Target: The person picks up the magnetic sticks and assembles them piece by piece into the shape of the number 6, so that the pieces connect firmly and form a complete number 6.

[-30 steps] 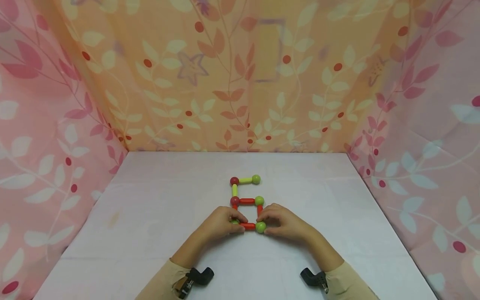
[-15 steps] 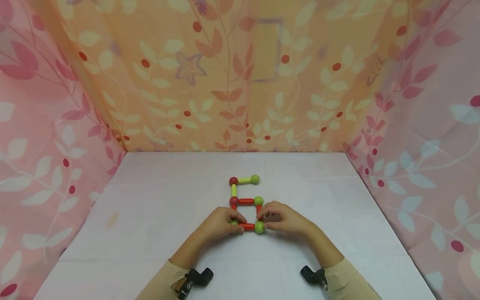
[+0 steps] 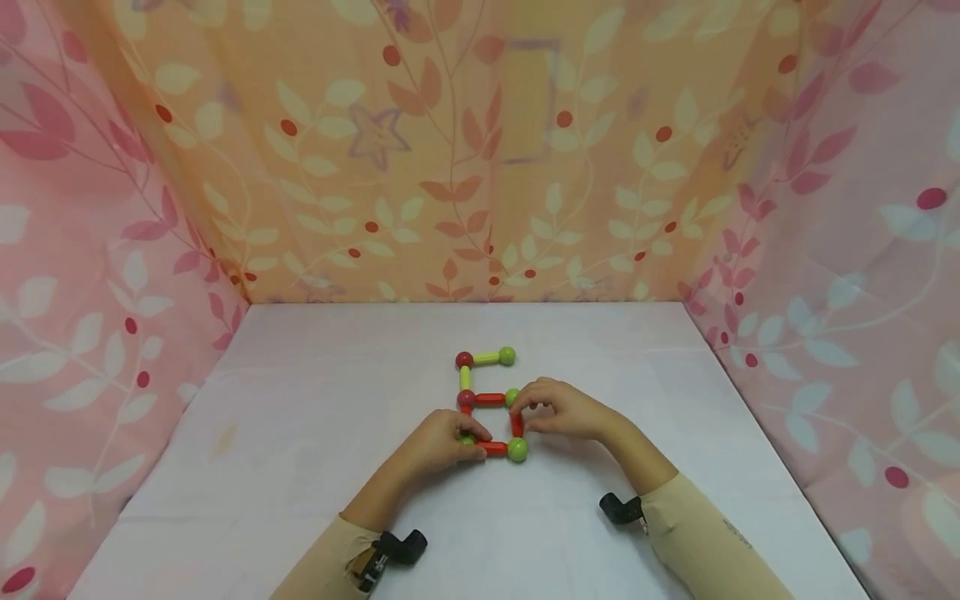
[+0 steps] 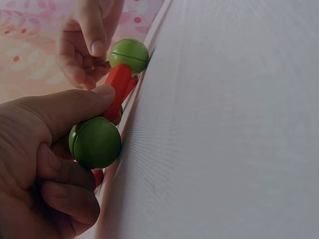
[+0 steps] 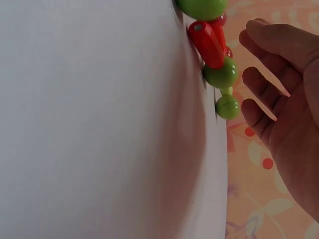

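On the white table lies a flat figure of magnetic rods and balls, with a square at its near end. My left hand (image 3: 444, 442) pinches the near red rod (image 3: 492, 449) by its left end, thumb on top. Its fingers partly hide the near left green ball (image 4: 97, 143). My right hand (image 3: 562, 408) hovers beside the square's right red rod (image 3: 517, 424); in the right wrist view its fingers are loosely spread with nothing between them. That rod's bare metal end shows near the near right green ball (image 3: 517, 449). The far right green ball (image 3: 512, 397) is partly behind my fingers.
Beyond the square, a yellow rod (image 3: 465, 379) joins two dark red balls, one a far red ball (image 3: 464, 360). Another yellow rod (image 3: 486, 358) leads right to a green ball (image 3: 507, 356). Patterned cloth walls (image 3: 375, 208) enclose the white table (image 3: 337, 350) on three sides.
My right hand has left the near right green ball and moved away from me along the right red rod. My left hand keeps its place; the figure looks unchanged.
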`<state>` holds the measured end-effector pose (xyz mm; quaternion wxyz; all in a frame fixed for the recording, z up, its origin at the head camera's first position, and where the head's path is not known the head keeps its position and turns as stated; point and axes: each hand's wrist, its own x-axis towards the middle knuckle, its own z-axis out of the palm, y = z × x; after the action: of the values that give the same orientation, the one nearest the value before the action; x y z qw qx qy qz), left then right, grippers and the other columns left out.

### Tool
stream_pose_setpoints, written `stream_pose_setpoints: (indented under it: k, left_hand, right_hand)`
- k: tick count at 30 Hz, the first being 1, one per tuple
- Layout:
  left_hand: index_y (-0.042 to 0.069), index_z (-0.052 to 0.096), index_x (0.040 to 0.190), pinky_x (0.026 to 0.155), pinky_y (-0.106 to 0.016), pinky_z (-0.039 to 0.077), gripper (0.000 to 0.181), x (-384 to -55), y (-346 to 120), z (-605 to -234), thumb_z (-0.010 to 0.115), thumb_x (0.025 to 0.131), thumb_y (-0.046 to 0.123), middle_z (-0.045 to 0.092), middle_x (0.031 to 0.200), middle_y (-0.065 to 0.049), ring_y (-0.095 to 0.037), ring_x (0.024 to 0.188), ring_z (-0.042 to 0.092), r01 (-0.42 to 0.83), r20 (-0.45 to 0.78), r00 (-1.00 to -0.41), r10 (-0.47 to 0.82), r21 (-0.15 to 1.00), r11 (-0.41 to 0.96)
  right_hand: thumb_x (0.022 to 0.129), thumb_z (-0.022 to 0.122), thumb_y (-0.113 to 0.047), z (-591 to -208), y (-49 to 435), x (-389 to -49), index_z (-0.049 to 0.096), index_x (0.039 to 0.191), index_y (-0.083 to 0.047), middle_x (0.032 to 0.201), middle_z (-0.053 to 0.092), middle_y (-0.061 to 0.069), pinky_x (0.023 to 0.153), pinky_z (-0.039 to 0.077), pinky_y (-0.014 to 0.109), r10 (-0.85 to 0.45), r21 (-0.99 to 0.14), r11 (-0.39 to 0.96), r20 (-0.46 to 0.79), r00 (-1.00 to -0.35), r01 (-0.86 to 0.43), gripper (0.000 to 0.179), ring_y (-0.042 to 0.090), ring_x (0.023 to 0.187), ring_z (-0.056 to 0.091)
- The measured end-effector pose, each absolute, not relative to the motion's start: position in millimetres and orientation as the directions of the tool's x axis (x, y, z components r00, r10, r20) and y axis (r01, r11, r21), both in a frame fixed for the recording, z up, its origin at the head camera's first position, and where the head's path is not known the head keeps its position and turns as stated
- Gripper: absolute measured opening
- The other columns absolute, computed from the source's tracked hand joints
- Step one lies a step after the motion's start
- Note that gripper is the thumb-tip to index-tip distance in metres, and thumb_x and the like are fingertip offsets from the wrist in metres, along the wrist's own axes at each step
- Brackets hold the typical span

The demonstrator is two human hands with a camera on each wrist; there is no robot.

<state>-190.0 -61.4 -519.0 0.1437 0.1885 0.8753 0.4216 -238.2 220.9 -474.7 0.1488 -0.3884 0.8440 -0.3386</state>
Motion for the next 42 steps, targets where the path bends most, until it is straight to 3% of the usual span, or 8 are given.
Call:
stream_pose_setpoints:
  k: [10,18,32,42]
  left_hand:
    - [0.035,0.080,0.098,0.068,-0.030,0.046,0.017,-189.3,-64.2,-518.9,0.086,0.084,0.028,0.071,0.092,0.017,-0.014,0.083,0.057,0.173,-0.114,-0.887,0.447,0.816,0.552]
    - [0.034,0.080,0.099,0.068,-0.029,0.046,0.017,-188.6,-63.4,-520.0,0.086,0.084,0.028,0.072,0.091,0.018,-0.013,0.083,0.056,0.197,-0.091,-0.887,0.452,0.812,0.550]
    - [0.032,0.081,0.099,0.068,-0.028,0.046,0.017,-188.6,-65.0,-520.5,0.086,0.084,0.028,0.072,0.091,0.016,-0.013,0.084,0.056,0.187,-0.093,-0.890,0.447,0.819,0.542]
    - [0.034,0.080,0.096,0.072,-0.028,0.047,0.015,-188.2,-64.5,-520.9,0.085,0.084,0.028,0.072,0.091,0.018,-0.012,0.086,0.058,0.203,-0.075,-0.890,0.450,0.819,0.537]
  right_hand:
    - [0.092,0.075,-0.008,-474.7,214.3,-260.1,0.075,0.122,-0.022,0.126,0.067,-0.018,0.099,0.047,0.038,-0.800,-0.683,0.501,-0.131,-0.585,-0.532,0.033,0.013,0.114,0.059]
    - [0.091,0.073,0.000,-475.8,209.8,-271.2,0.075,0.122,-0.022,0.124,0.068,-0.014,0.078,0.053,0.027,-0.843,-0.658,0.494,-0.200,-0.500,-0.568,0.038,0.013,0.089,0.059]
    - [0.090,0.070,0.007,-484.6,201.9,-279.0,0.077,0.115,-0.024,0.117,0.071,-0.013,0.088,0.054,0.028,-0.862,-0.680,0.470,-0.218,-0.457,-0.562,0.041,0.010,0.096,0.062]
    - [0.089,0.073,0.003,-478.2,195.7,-284.4,0.078,0.107,-0.028,0.106,0.071,-0.016,0.082,0.054,0.027,-0.866,-0.625,0.491,-0.270,-0.421,-0.607,0.037,0.008,0.088,0.060]
